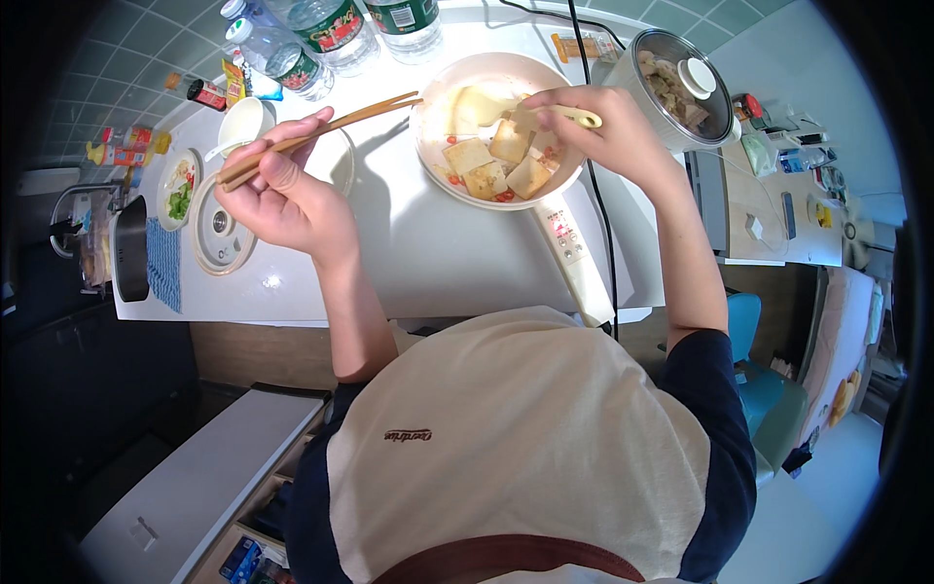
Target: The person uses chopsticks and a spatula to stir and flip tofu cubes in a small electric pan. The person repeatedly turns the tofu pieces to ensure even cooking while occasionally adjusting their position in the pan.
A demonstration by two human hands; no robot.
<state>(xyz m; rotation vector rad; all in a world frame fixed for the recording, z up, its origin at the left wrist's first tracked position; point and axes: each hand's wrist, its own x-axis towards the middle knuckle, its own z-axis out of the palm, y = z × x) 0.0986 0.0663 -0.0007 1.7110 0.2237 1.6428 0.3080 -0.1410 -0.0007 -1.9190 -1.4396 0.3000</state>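
My left hand (pixel 299 190) grips a pair of wooden chopsticks (pixel 343 120), their tips near the left rim of a frying pan (pixel 430 171). Over the pan's right side, my right hand (pixel 598 128) holds a pale yellow spatula (pixel 485 106) by its handle. The spatula's broad blade is inside the pan, partly over the food. Several browned slices that look like tofu (pixel 467 157) lie there among bits of red chili (pixel 505 196). The pan's cream handle (pixel 573 252), with control buttons, points toward me. My right fingers hide part of the pan's contents.
A lidded pot (pixel 671 91) with food stands at the right. Black cable (pixel 600 212) crosses the counter beside the pan. Water bottles (pixel 328 33) stand behind. Leftward are a white bowl (pixel 243 120), a lid (pixel 219 244), a plate of chopped vegetables (pixel 177 191) and a sink (pixel 131 252).
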